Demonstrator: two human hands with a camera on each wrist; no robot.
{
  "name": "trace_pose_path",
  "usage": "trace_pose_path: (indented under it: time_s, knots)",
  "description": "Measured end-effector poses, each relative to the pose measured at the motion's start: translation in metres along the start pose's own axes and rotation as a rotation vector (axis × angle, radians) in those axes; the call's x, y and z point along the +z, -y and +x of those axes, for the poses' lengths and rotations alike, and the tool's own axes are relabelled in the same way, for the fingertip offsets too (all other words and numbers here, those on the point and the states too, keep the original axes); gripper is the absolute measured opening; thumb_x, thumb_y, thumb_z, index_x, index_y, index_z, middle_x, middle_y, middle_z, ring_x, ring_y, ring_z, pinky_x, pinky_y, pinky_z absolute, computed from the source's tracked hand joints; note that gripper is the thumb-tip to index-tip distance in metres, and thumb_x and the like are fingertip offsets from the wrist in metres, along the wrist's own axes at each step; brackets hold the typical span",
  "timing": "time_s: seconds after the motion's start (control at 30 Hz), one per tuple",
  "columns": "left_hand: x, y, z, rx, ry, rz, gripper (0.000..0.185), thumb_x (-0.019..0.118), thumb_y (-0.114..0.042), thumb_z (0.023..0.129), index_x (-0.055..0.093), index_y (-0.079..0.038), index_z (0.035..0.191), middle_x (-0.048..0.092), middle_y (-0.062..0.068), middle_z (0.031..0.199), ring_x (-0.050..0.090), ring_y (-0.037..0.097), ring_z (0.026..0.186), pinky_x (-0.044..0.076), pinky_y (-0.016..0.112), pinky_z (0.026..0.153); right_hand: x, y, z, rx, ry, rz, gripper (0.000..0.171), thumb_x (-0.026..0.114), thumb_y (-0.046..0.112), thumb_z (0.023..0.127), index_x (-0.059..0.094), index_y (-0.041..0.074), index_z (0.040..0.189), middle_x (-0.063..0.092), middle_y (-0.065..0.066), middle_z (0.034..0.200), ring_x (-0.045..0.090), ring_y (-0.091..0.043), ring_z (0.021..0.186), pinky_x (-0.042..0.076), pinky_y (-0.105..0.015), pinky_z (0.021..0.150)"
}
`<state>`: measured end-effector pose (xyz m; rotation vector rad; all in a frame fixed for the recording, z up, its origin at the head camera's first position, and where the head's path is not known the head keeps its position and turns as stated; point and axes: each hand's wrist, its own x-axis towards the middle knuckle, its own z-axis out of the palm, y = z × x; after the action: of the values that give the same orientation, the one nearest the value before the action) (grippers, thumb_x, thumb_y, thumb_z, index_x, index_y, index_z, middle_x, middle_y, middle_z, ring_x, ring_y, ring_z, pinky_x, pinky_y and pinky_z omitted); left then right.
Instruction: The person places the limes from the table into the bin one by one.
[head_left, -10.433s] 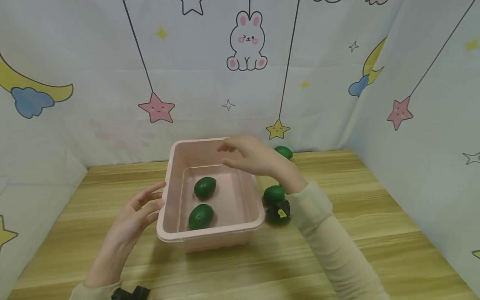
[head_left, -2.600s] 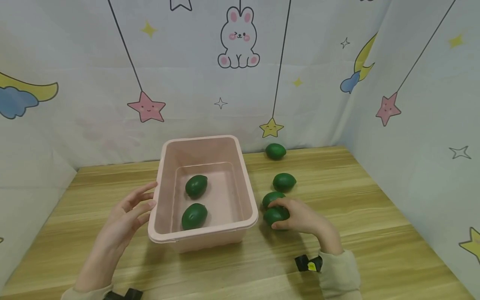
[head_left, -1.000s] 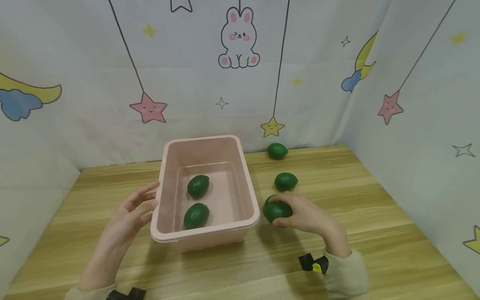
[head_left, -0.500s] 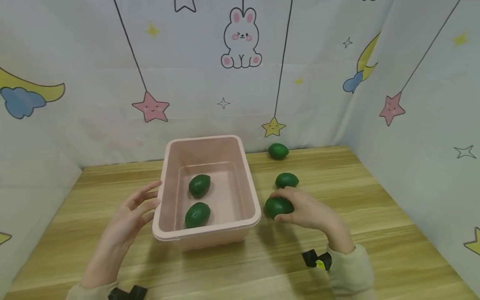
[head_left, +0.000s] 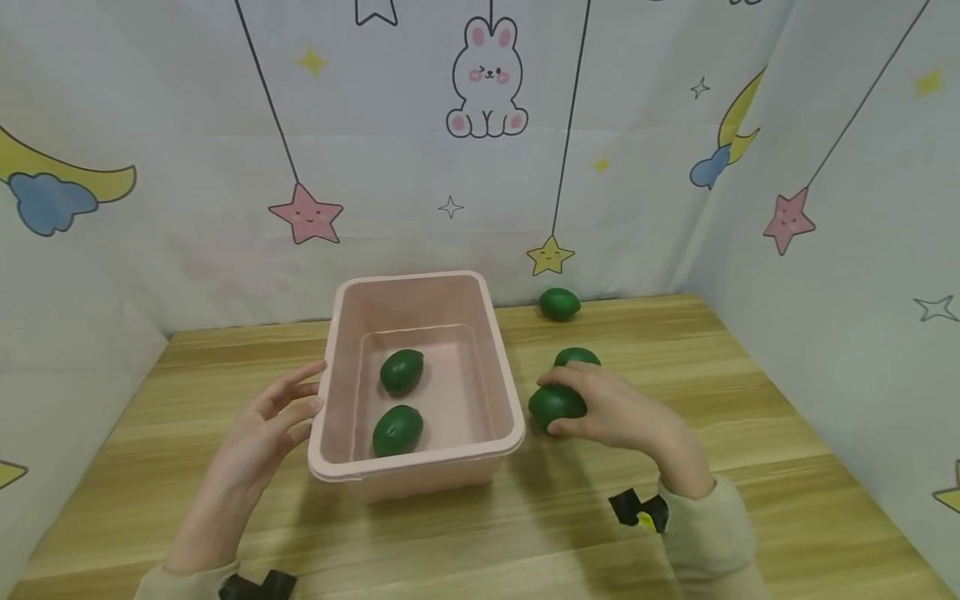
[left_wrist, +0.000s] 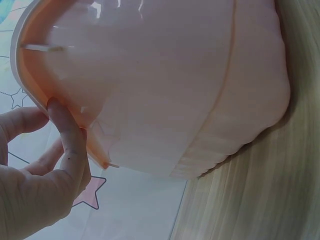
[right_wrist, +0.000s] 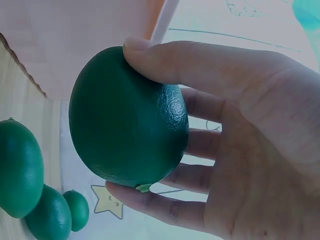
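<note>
My right hand (head_left: pixel 576 408) grips a dark green lime (head_left: pixel 546 403) just right of a pink plastic bin (head_left: pixel 330 392), slightly above the table. The right wrist view shows the thumb and fingers (right_wrist: pixel 200 65) wrapped round this lime (right_wrist: pixel 127 117). Two more limes (head_left: pixel 402 371) (head_left: pixel 397 430) lie in the bin. My left hand (head_left: pixel 288 408) rests with straight fingers (left_wrist: pixel 65 135) against the bin's left wall (left_wrist: pixel 165 85), under its rim.
A loose lime (head_left: pixel 579 356) lies on the wooden table (head_left: pixel 750 417) partly behind my right hand, and another (head_left: pixel 559 304) lies by the back curtain. The right wrist view shows three limes (right_wrist: pixel 20 167) on the table. Printed curtains wall off three sides.
My right hand has lifted its lime off the table and carried it slightly away from me, beside the bin. The left hand and the bin have stayed put.
</note>
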<state>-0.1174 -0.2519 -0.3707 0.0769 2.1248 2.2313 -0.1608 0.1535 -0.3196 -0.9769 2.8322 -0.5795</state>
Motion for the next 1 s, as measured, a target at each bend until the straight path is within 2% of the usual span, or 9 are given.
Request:
trace_pose_path:
  time_s: [0.17, 0.4, 0.63, 0.8, 0.87, 1.0]
  knots:
    - [0.0, 0.0, 0.0, 0.004, 0.003, -0.004, 0.045, 0.056, -0.009, 0.097, 0.048, -0.019, 0.14, 0.054, -0.01, 0.115, 0.059, 0.004, 0.1, 0.054, 0.02, 0.083, -0.006, 0.004, 0.004, 0.003, 0.002, -0.028, 0.047, 0.076, 0.024, 0.082, 0.06, 0.009, 0.124, 0.061, -0.001, 0.109, 0.055, -0.013, 0.094, 0.051, -0.031, 0.081]
    - [0.001, 0.0, 0.0, 0.004, 0.002, 0.006, 0.046, 0.056, -0.01, 0.097, 0.047, -0.018, 0.141, 0.054, -0.009, 0.116, 0.059, 0.004, 0.101, 0.054, 0.02, 0.084, -0.017, 0.006, 0.01, 0.005, 0.009, -0.084, 0.047, 0.075, 0.024, 0.084, 0.059, 0.01, 0.125, 0.062, -0.007, 0.119, 0.059, -0.02, 0.105, 0.052, -0.039, 0.089]
    - [0.0, 0.0, -0.001, -0.015, 0.0, 0.018, 0.048, 0.055, -0.012, 0.097, 0.044, -0.018, 0.143, 0.052, -0.009, 0.119, 0.058, 0.004, 0.103, 0.053, 0.02, 0.085, -0.024, 0.007, 0.016, -0.007, 0.024, -0.1, 0.048, 0.075, 0.022, 0.084, 0.058, 0.007, 0.126, 0.062, -0.007, 0.118, 0.059, -0.02, 0.102, 0.052, -0.037, 0.086]
    - [0.0, 0.0, -0.001, -0.02, 0.004, 0.02, 0.048, 0.055, -0.013, 0.097, 0.044, -0.018, 0.144, 0.05, -0.008, 0.119, 0.057, 0.004, 0.103, 0.053, 0.02, 0.086, -0.031, 0.009, 0.019, -0.021, 0.002, -0.139, 0.05, 0.076, 0.022, 0.082, 0.059, 0.006, 0.126, 0.062, -0.01, 0.118, 0.059, -0.025, 0.105, 0.051, -0.042, 0.09]
    - [0.0, 0.0, -0.001, -0.021, 0.004, 0.022, 0.048, 0.055, -0.013, 0.098, 0.043, -0.018, 0.144, 0.05, -0.008, 0.119, 0.057, 0.004, 0.103, 0.053, 0.02, 0.086, -0.034, 0.01, 0.021, -0.018, -0.008, -0.163, 0.051, 0.076, 0.023, 0.082, 0.059, 0.007, 0.126, 0.062, -0.009, 0.115, 0.059, -0.025, 0.103, 0.052, -0.042, 0.089]
    - [0.0, 0.0, -0.001, -0.019, 0.001, 0.021, 0.047, 0.055, -0.012, 0.097, 0.044, -0.018, 0.143, 0.051, -0.008, 0.117, 0.057, 0.004, 0.102, 0.053, 0.02, 0.085, -0.041, 0.014, 0.025, -0.016, -0.01, -0.194, 0.052, 0.077, 0.025, 0.081, 0.059, 0.009, 0.128, 0.059, -0.005, 0.106, 0.056, -0.019, 0.089, 0.051, -0.036, 0.078]
